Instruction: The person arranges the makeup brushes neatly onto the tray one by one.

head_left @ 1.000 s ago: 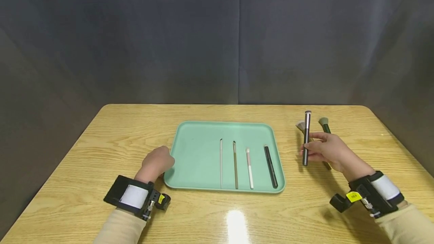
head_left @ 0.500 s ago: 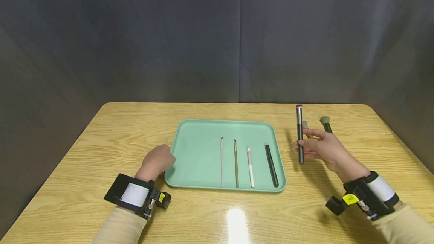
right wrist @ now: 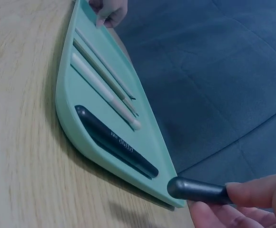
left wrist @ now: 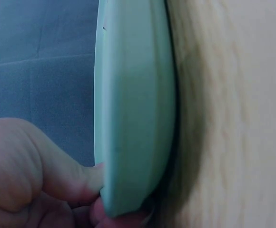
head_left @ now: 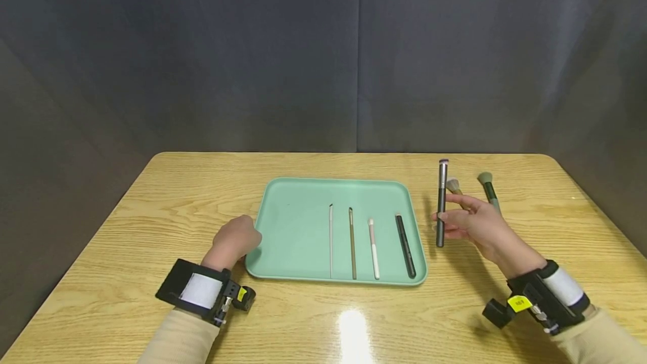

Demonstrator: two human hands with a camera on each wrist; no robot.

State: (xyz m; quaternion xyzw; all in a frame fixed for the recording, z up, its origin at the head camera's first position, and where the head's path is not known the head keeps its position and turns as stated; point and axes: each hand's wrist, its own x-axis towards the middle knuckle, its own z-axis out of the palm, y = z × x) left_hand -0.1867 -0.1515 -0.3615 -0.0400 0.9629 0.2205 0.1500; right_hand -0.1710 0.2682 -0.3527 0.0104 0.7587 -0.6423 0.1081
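My right hand [head_left: 477,226] pinches a dark-handled makeup brush [head_left: 442,201] between thumb and fingers, upright above the table to the right of the mint-green tray [head_left: 290,229]. Its rounded handle end shows in the right wrist view near the tray's corner. At the tray's left edge, my left hand [head_left: 235,240] grips the rim; the left wrist view shows the thumb on top and fingers below. Inside the tray lie a thin white brush [head_left: 331,249], a thin brown brush [head_left: 352,251], a pink-and-white brush [head_left: 374,249] and a thick black brush [right wrist: 116,140], side by side.
Behind my right hand, a brush with pale bristles [head_left: 453,185] lies on the wooden table [head_left: 394,324], partly hidden. A green-handled brush [head_left: 488,185] lies to its right. A dark grey cloth [head_left: 253,60] hangs behind the table.
My right hand has carried the dark makeup brush leftward toward the tray, uncovering more of the green brush. The left hand has stayed at the tray's edge.
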